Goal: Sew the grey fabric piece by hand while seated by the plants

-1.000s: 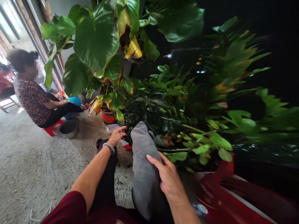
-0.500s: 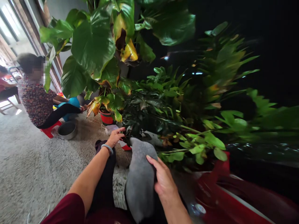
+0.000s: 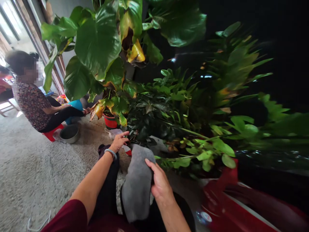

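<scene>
A grey piece of cloth (image 3: 138, 185), soft-looking and longish, stands over my lap. My right hand (image 3: 160, 182) grips its right edge, thumb on the near face and the other fingers behind, out of sight. My left hand (image 3: 119, 141), with a pale bangle at the wrist, is held out over my knee toward the dark foliage, apart from the cloth. Its fingers are stretched and spread, and I see nothing held in them. Just beyond it lie a white printed sheet (image 3: 116, 132) and a red-and-white piece (image 3: 126, 150).
Leafy plants (image 3: 98, 42) fill the front and right, one in a red pot (image 3: 110, 121). At left a person (image 3: 31, 96) sits on a red stool (image 3: 51, 133) beside a grey basin (image 3: 70, 133). A glossy red object (image 3: 217, 190) and a plastic bottle (image 3: 204, 217) are at lower right.
My right hand and the grey cloth have shifted left and slightly down toward my lap. My left hand stays put. The seated person has leaned back to the left, and an arm now shows.
</scene>
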Motion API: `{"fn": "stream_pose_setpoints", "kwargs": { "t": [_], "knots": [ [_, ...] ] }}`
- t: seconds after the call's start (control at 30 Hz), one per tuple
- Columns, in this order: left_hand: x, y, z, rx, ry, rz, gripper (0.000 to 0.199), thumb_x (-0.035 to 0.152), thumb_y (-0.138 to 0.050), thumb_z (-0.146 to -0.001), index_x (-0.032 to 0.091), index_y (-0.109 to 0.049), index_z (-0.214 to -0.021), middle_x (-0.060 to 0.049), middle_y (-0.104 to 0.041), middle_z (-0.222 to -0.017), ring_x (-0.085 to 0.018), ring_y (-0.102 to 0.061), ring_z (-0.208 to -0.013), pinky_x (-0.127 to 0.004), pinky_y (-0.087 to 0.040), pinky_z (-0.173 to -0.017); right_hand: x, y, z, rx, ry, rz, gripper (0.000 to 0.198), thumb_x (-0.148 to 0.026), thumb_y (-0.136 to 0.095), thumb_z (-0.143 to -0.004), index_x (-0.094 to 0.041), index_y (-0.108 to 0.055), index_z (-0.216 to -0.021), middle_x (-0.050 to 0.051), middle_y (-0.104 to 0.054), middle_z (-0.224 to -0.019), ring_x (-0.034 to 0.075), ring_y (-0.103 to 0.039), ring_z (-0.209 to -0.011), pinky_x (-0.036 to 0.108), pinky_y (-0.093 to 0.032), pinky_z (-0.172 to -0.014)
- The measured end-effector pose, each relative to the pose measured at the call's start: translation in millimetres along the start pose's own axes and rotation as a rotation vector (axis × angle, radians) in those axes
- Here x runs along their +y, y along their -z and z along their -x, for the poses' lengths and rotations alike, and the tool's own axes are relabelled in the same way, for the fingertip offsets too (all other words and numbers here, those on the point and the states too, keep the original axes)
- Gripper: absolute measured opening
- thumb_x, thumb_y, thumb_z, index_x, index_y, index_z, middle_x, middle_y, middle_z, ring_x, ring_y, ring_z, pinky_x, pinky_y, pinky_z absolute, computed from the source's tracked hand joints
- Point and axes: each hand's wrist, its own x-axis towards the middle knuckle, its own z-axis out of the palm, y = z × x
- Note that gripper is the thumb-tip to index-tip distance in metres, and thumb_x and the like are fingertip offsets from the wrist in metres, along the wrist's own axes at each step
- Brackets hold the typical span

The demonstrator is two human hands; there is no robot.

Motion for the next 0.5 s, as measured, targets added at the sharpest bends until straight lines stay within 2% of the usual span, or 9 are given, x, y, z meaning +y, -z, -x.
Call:
{"fn": "stream_pose_setpoints", "kwargs": {
  "t": [0.07,0.13,0.2,0.27,0.37,0.43,0.5],
  "knots": [
    [1,1,-1,-0.011,-0.008,0.001,0.060,0.010,-0.063,-0.065,0.016,-0.067,-0.125,-0.009,-0.067,-0.123,-0.010,-0.060,-0.073,-0.018,-0.047,-0.058,-4,-3,13,-0.033,0.059,0.029,0.025,-0.039,-0.078,-0.059,-0.027,-0.071,-0.079,0.001,-0.075,-0.071,0.030,-0.072,-0.070,0.038,-0.055,-0.058],
    [1,0,-2,-0.020,-0.012,-0.002,0.061,0.010,-0.063,-0.065,0.016,-0.066,-0.126,-0.010,-0.067,-0.123,-0.010,-0.060,-0.073,-0.018,-0.047,-0.059,-21,-8,12,0.001,0.198,0.005,0.030,-0.037,-0.080,-0.057,-0.025,-0.072,-0.083,0.000,-0.075,-0.073,0.026,-0.070,-0.068,0.035,-0.055,-0.060],
    [0,-1,-1,-0.014,0.001,-0.014,0.061,0.010,-0.063,-0.065,0.016,-0.066,-0.126,-0.010,-0.069,-0.120,-0.009,-0.059,-0.070,-0.019,-0.047,-0.058,-41,-12,-2,0.091,0.357,-0.058,0.033,-0.035,-0.080,-0.055,-0.024,-0.071,-0.085,-0.002,-0.074,-0.073,0.022,-0.068,-0.066,0.033,-0.055,-0.063],
    [-1,-2,-1,-0.005,0.004,-0.016,0.061,0.010,-0.065,-0.065,0.017,-0.066,-0.126,-0.009,-0.069,-0.119,-0.009,-0.058,-0.069,-0.018,-0.047,-0.058,-51,-12,-20,0.162,0.427,-0.101,0.034,-0.034,-0.078,-0.053,-0.023,-0.069,-0.084,-0.003,-0.073,-0.072,0.020,-0.067,-0.065,0.034,-0.055,-0.066],
    [-2,-1,0,-0.001,-0.007,-0.007,0.059,0.011,-0.067,-0.065,0.018,-0.067,-0.124,-0.008,-0.069,-0.120,-0.009,-0.059,-0.070,-0.018,-0.047,-0.059,-39,-7,-29,0.153,0.326,-0.071,0.031,-0.036,-0.077,-0.054,-0.024,-0.068,-0.081,-0.003,-0.073,-0.070,0.022,-0.068,-0.064,0.037,-0.055,-0.065],
    [-2,1,-1,-0.004,-0.003,0.002,0.059,0.011,-0.067,-0.065,0.018,-0.068,-0.124,-0.007,-0.069,-0.118,-0.009,-0.060,-0.071,-0.019,-0.048,-0.061,-20,-8,-17,0.083,0.229,-0.006,0.030,-0.038,-0.077,-0.057,-0.025,-0.068,-0.083,-0.002,-0.073,-0.070,0.024,-0.068,-0.063,0.038,-0.056,-0.064],
    [-1,3,-2,-0.007,0.002,0.032,0.056,0.011,-0.068,-0.066,0.015,-0.069,-0.121,-0.009,-0.071,-0.112,-0.011,-0.062,-0.075,-0.022,-0.049,-0.068,-6,-17,2,-0.041,0.160,0.062,0.031,-0.039,-0.077,-0.059,-0.025,-0.070,-0.086,-0.001,-0.074,-0.071,0.025,-0.069,-0.064,0.037,-0.055,-0.062]
  ]
}}
